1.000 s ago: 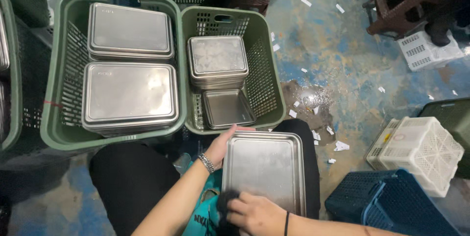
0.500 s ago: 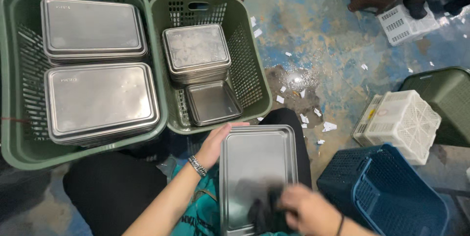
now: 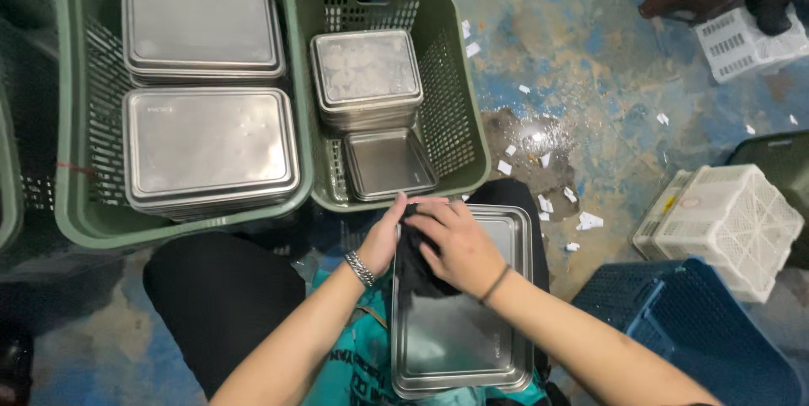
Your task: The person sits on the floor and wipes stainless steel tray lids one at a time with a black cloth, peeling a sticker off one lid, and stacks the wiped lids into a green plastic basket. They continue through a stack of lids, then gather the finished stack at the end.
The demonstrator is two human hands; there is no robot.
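A rectangular steel tray (image 3: 472, 330) lies on my lap. My left hand (image 3: 386, 233), a bracelet on its wrist, grips the tray's far left corner. My right hand (image 3: 455, 246) presses a black cloth (image 3: 415, 269) against the tray's far end. Just beyond my knees stands a green plastic basket (image 3: 459, 120) with a stack of small steel trays (image 3: 366, 77) and one open small tray (image 3: 388, 163) in it. To its left a larger green basket (image 3: 76, 120) holds two stacks of big steel trays (image 3: 206, 141).
A blue plastic crate (image 3: 674, 322) stands at my right knee, a white crate (image 3: 725, 221) beyond it. The blue-stained concrete floor (image 3: 590, 77) is wet and strewn with paper scraps. Another white crate (image 3: 742, 40) and dark furniture sit at the far right.
My right hand has slid the black cloth from the near end of the tray up to its far end, beside my left hand. The view has shifted slightly.
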